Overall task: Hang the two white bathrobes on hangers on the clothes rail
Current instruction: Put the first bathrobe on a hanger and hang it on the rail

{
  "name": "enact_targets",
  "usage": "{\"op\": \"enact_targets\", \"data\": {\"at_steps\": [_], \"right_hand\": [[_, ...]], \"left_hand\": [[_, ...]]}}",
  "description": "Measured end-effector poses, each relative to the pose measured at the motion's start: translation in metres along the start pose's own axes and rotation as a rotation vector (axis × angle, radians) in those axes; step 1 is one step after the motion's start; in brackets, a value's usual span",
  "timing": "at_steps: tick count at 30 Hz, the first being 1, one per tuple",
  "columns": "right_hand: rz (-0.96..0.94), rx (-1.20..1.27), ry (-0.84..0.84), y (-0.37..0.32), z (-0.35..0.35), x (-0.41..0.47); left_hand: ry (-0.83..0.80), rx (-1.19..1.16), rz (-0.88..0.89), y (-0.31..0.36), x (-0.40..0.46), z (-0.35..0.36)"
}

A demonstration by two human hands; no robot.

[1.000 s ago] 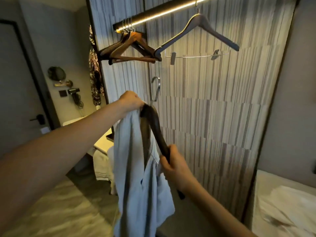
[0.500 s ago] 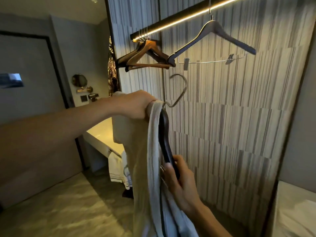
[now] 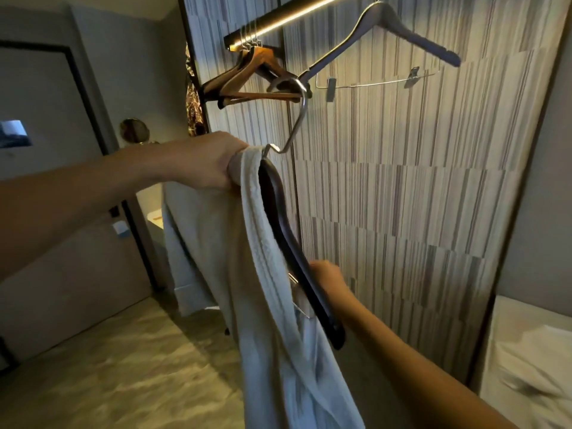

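Note:
A white bathrobe [image 3: 247,274] hangs over one end of a dark hanger [image 3: 288,239] that is tilted steeply, its metal hook [image 3: 295,119] pointing up. My left hand [image 3: 213,162] grips the robe's collar at the top of the hanger. My right hand [image 3: 328,277] holds the hanger's lower arm from behind. The lit clothes rail [image 3: 288,13] runs above, with the hook well below it. A second bathrobe is not visible.
An empty dark hanger with clips [image 3: 387,41] hangs on the rail at right. Several brown wooden hangers [image 3: 250,75] are bunched at the rail's left end. Behind stands a striped wall panel [image 3: 418,181]; a bed [image 3: 532,360] is at the lower right and a door [image 3: 46,181] at the left.
Both hands have lifted the hanger and robe higher, the hook now close to the brown hangers. The robe has slid further over the hanger's upper end.

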State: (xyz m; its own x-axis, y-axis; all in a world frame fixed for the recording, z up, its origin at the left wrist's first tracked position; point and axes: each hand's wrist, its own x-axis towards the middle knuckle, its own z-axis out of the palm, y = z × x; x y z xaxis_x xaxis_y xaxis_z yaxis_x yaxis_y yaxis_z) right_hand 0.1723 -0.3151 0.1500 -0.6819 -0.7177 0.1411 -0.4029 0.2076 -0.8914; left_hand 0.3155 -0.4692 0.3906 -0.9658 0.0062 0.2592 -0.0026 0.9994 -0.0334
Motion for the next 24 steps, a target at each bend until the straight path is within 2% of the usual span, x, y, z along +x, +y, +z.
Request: {"op": "enact_targets", "data": {"at_steps": [5,8,12,14,17,22,24], "right_hand": [[-0.267,-0.474,0.307,-0.033,-0.082,0.000],[-0.425,-0.599,0.437,-0.076,-0.127,0.000],[-0.535,-0.807,0.402,-0.116,-0.161,-0.001],[-0.563,-0.882,0.361,-0.126,-0.166,-0.006],[-0.594,-0.836,0.407,-0.145,-0.170,-0.013],[-0.453,-0.486,0.427,-0.181,-0.160,-0.009],[-0.369,-0.473,0.433,-0.179,-0.162,-0.010]], "left_hand": [[0.061,0.076,-0.033,-0.015,-0.025,0.003],[0.173,0.138,-0.044,-0.025,-0.030,0.003],[0.367,0.109,0.000,-0.040,-0.035,0.002],[0.438,0.111,-0.044,-0.038,-0.033,0.003],[0.523,0.094,-0.098,-0.027,-0.031,0.009],[0.382,-0.102,-0.122,0.005,-0.024,0.051],[0.384,-0.210,-0.113,0.008,-0.028,0.062]]}}
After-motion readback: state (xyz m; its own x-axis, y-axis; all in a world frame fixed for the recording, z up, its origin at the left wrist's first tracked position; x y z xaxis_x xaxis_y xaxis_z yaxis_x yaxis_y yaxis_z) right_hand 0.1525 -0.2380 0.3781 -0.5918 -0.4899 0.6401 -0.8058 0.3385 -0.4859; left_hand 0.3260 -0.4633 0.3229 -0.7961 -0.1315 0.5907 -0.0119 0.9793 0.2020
